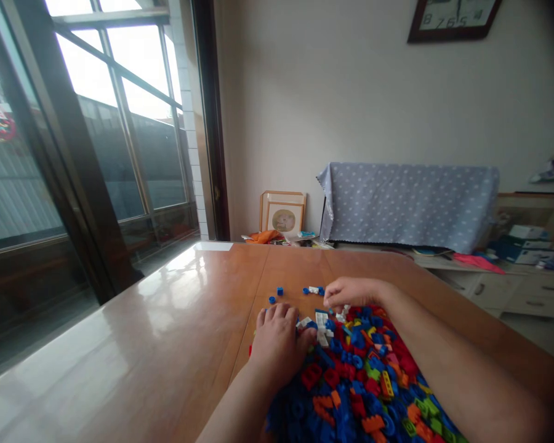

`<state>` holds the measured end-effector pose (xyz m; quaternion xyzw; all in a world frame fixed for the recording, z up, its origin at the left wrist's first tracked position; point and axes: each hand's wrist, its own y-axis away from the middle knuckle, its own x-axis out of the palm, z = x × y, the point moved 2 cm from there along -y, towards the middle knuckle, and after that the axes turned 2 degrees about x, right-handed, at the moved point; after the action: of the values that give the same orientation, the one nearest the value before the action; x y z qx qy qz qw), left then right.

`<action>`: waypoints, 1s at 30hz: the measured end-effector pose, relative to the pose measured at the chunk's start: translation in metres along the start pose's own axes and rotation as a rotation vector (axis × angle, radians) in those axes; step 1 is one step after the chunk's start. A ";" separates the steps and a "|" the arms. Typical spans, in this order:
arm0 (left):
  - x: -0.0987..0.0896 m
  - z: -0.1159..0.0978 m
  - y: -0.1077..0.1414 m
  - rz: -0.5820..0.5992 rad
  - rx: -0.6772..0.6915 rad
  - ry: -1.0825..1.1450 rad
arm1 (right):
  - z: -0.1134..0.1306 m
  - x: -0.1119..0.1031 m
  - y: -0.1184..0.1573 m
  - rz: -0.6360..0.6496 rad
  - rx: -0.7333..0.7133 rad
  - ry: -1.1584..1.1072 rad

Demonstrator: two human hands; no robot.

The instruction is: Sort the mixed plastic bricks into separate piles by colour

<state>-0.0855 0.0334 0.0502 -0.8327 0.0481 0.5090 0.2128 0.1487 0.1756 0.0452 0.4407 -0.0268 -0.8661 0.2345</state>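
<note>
A wide pile of toy building bricks (pixel 357 369) in blue, red, orange, green, yellow and white covers the near part of the table. My left hand (pixel 279 338) lies palm down at the pile's left edge, fingers stretched and thumb apart. White bricks (pixel 322 326) show just right of its thumb. At the far edge of the pile my right hand (pixel 346 291) has its fingers curled together, and whatever they hold is hidden. Beside its fingertips are small blue and white pieces (pixel 313 290). A blue brick (pixel 280 291) and a round blue piece (pixel 272 299) lie apart, farther left.
The glossy brown wooden table (pixel 143 344) stretches left and away from me. A white sheet (pixel 213 245) lies at its far edge. Beyond stand framed pictures (pixel 282 212), an object under a grey-blue dotted cloth (pixel 406 203) and a white cabinet (pixel 530 292). Glass doors are at left.
</note>
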 end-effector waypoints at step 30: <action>0.015 -0.011 0.002 0.049 0.206 -0.095 | 0.031 0.048 0.171 -0.324 -0.203 0.307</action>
<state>-0.0698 0.0287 0.0408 -0.7800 0.1103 0.5451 0.2870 0.1662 -0.0013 0.0713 0.5398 0.1673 -0.8136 0.1367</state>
